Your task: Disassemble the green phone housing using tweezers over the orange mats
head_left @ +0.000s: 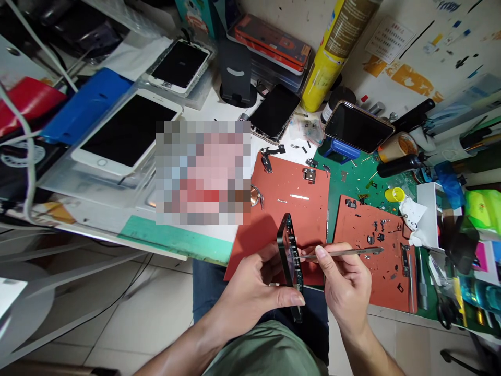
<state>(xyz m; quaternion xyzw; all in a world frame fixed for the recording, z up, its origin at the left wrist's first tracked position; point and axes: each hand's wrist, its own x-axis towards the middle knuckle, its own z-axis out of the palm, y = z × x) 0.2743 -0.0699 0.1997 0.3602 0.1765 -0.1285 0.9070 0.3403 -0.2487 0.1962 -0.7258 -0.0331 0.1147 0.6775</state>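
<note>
Tilted up on its edge over the front of a red mat (pixel 270 209) is a black phone housing (pixel 285 250), its inner side facing right. My left hand (pixel 250 287) grips it, thumb along the lower edge and fingers behind. Between the thumb and fingers of my right hand (pixel 346 284) lies a thin metal pry tool (pixel 352 252). Its left tip reaches the inside of the housing; whether it touches cannot be made out. The other end, flat and pointed, sticks out to the right.
Small phone parts (pixel 310 175) lie on the red mat; more are scattered on a second red mat (pixel 352 224). A phone (pixel 359 128) leans on a blue stand (pixel 340 150). Behind stands a yellow can (pixel 321 78). White-framed phones (pixel 127 136) lie left. One patch is pixelated.
</note>
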